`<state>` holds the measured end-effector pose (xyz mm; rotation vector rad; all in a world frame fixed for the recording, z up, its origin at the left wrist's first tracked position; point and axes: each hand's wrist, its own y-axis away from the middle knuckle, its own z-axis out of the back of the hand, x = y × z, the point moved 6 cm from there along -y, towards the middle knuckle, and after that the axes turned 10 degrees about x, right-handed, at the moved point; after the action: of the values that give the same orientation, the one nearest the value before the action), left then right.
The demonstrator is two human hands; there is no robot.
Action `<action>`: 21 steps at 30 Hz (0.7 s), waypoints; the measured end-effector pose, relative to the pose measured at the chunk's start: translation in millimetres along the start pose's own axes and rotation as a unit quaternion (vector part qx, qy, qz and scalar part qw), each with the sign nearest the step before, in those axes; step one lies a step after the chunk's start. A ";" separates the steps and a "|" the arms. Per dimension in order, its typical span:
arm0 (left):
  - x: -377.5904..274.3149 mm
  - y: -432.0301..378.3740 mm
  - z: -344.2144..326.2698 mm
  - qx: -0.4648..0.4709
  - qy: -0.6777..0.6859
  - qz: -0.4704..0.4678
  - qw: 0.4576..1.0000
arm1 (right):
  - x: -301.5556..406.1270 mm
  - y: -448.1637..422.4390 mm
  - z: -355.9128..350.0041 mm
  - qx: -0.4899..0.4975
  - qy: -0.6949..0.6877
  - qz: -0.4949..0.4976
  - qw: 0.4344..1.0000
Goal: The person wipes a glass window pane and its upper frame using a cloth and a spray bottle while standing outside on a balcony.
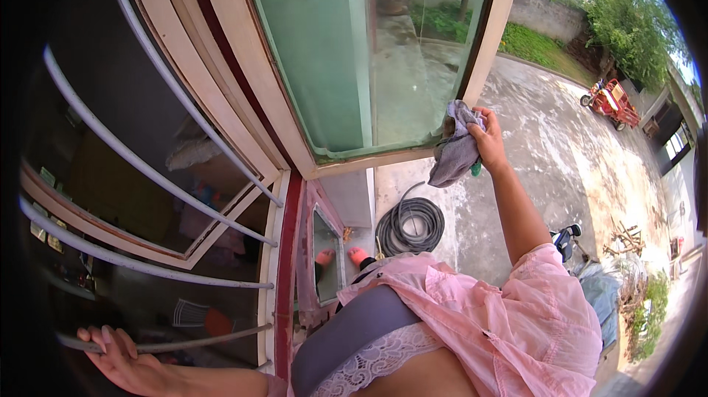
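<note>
My right hand [488,134] grips a bunched grey cloth [456,156] at the lower outer corner of an opened casement window sash [381,159]. The sash has a cream frame, and its glass pane [415,76] reflects the yard. A small bit of green shows beneath the cloth by my fingers. At the lower left, the fingers of my left hand [119,361] are hooked round one of the metal window bars [210,340]. Several more bars [166,192] run across the window opening above that hand.
A dark red strip [285,275] edges the sill. Below are a pink-framed glass panel [327,256], a coiled black hose [410,225] and my orange footwear [358,255] on concrete [531,137]. Farther off stand a red cargo tricycle [613,103] and a tree [625,21]. Covered items [600,292] lie to the right.
</note>
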<state>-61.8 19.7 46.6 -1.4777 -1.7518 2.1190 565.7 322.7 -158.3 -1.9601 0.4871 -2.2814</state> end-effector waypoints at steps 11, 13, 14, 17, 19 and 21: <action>-7.1 -1.1 -4.3 -0.011 -0.005 -0.005 1.000 | 133.8 -50.7 -30.8 -0.100 0.540 0.296 0.782; -6.8 -1.4 4.0 0.006 0.012 -0.007 1.000 | 59.1 -48.6 -37.6 -0.016 0.612 0.229 0.757; -6.5 -1.5 8.4 0.028 0.030 -0.002 0.999 | 15.7 -38.9 -42.2 0.062 0.640 0.141 0.753; -1.4 0.6 -8.3 0.029 0.029 0.009 0.999 | -81.6 13.2 -40.3 0.407 0.503 -0.088 0.758; -8.0 3.5 -12.3 0.014 0.005 0.020 1.000 | -96.4 37.3 -50.6 0.481 0.456 -0.191 0.724; -7.8 2.0 -9.4 0.021 0.028 0.000 0.999 | -110.0 45.1 -57.7 0.462 0.421 -0.228 0.747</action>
<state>-50.3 21.9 50.8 -1.5121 -1.6792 2.0801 521.9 320.7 -283.0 -0.5310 -1.0456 -2.7096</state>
